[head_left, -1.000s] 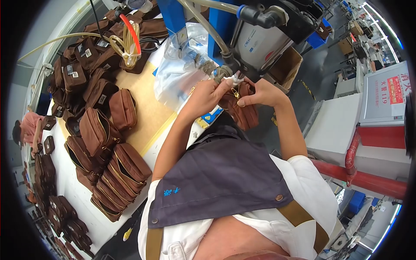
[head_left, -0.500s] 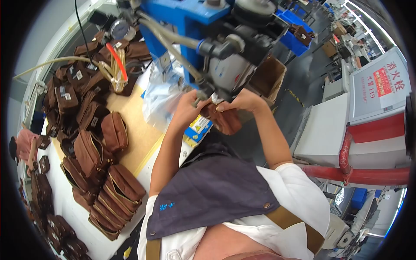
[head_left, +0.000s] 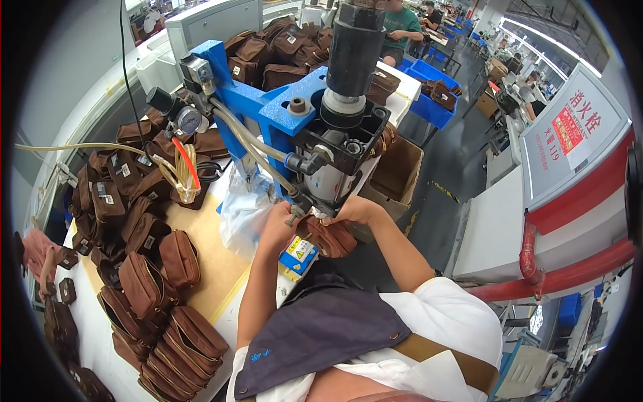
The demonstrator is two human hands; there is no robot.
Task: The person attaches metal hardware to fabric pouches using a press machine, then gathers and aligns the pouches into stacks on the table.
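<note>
Under the head of a blue press (head_left: 284, 107), a small brown leather bag (head_left: 329, 236) hangs between my hands. My left hand (head_left: 277, 224) is at the bag's left edge, its fingertips partly hidden behind the press fittings. My right hand (head_left: 355, 210) grips the bag's upper right edge with closed fingers. Something small and white shows between the hands at the bag's top. A clear plastic bag (head_left: 244, 218) lies just left of my left hand. Below it, a yellow warning label (head_left: 299, 249) is on the blue base.
Brown bags (head_left: 181, 352) stand in a row at the table's lower left, with a heap (head_left: 110, 187) behind. A cardboard box (head_left: 395, 175) and a blue bin (head_left: 432, 100) are beyond the press. A co-worker (head_left: 400, 33) is at the top; another person is at far left.
The view has tilted up, showing more of the press and the room behind. Both hands stay on the brown bag, which now appears lower and further left.
</note>
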